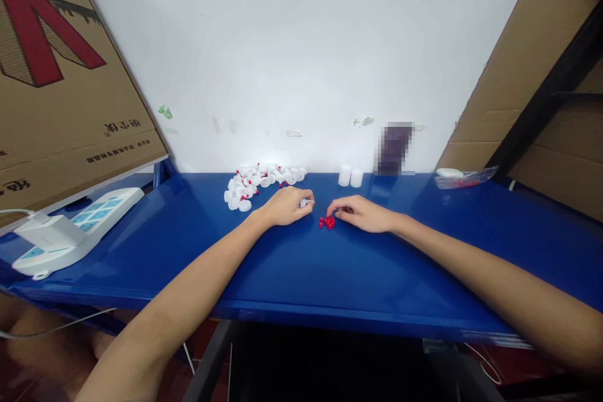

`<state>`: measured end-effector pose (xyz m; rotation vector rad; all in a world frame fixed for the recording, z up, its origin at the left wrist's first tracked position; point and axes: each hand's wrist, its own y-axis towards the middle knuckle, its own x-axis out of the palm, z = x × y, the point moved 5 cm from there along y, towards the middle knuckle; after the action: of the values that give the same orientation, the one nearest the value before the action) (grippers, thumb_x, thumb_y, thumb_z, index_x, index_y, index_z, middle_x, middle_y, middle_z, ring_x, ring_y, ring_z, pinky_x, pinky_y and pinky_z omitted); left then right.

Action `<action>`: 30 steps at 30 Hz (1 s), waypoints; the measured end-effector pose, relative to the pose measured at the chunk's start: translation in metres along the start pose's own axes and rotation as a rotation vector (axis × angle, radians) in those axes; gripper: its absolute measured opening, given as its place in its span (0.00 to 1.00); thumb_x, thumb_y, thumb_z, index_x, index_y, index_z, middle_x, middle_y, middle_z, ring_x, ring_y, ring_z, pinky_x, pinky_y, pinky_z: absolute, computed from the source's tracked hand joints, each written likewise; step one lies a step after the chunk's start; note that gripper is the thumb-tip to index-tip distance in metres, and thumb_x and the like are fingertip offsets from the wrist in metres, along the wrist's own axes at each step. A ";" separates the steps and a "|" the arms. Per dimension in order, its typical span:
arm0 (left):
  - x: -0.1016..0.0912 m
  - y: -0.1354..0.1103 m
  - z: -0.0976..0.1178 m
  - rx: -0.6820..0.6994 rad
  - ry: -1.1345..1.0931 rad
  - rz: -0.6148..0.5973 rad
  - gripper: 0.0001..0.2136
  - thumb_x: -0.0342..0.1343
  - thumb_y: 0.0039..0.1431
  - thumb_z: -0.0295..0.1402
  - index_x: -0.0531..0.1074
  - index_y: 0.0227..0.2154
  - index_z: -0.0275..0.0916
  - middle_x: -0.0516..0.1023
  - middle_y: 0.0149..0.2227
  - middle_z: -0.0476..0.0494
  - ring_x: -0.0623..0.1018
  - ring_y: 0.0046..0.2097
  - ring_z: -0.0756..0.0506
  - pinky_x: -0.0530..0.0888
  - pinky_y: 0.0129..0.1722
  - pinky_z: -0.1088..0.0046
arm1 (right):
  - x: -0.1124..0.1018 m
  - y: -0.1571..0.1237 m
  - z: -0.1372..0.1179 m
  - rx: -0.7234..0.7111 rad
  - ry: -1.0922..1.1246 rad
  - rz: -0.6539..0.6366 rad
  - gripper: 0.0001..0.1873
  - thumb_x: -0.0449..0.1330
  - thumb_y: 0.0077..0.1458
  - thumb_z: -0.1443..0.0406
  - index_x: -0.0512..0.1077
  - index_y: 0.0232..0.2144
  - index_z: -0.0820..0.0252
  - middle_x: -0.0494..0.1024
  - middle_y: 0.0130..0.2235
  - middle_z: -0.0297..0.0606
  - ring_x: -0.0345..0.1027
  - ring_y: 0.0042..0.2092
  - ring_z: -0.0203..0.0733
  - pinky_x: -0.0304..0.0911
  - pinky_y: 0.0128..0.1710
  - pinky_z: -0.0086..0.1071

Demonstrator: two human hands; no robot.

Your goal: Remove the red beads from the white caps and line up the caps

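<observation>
My left hand (288, 206) is closed around a small white plastic cap (304, 203), held between thumb and fingers a little above the blue table. Just right of it, my right hand (362, 213) reaches in with bent fingers, the index fingertip at the edge of a little heap of small red caps (329, 222). A gap shows between that fingertip and the thumb, and I see nothing held there. Behind my left hand lies a spread of white caps (245, 205), many with red tips.
Two white cylinders (345, 175) stand against the wall beside a pixelated dark patch (396, 147). A clear bag (466, 178) with red bits lies at the back right. On the left are a power strip (101, 217) with a plugged-in charger (51, 232) and a large cardboard box (70, 107).
</observation>
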<state>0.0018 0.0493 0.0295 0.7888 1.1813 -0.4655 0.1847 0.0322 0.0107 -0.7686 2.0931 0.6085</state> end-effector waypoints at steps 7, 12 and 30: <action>0.000 0.000 0.000 0.005 0.004 0.000 0.11 0.49 0.64 0.36 0.75 0.37 0.39 0.81 0.35 0.45 0.77 0.34 0.46 0.66 0.34 0.73 | 0.000 0.000 -0.001 -0.010 -0.002 0.022 0.14 0.52 0.65 0.61 0.77 0.42 0.58 0.74 0.32 0.35 0.62 0.32 0.37 0.58 0.34 0.31; 0.004 0.000 0.001 0.027 0.002 -0.024 0.11 0.47 0.65 0.36 0.74 0.38 0.40 0.79 0.35 0.45 0.77 0.35 0.45 0.66 0.34 0.73 | -0.001 -0.001 -0.002 0.008 0.019 0.071 0.15 0.50 0.66 0.63 0.71 0.49 0.59 0.73 0.33 0.34 0.63 0.31 0.37 0.60 0.35 0.33; 0.000 -0.001 0.012 -0.006 0.022 0.152 0.10 0.47 0.67 0.38 0.68 0.44 0.40 0.77 0.35 0.46 0.75 0.34 0.46 0.66 0.33 0.72 | -0.005 -0.005 -0.025 -0.141 -0.039 0.341 0.20 0.47 0.65 0.69 0.66 0.56 0.55 0.75 0.53 0.43 0.75 0.39 0.41 0.69 0.48 0.42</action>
<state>0.0088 0.0396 0.0312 0.8732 1.1331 -0.3281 0.1779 0.0143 0.0284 -0.4721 2.1794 0.9556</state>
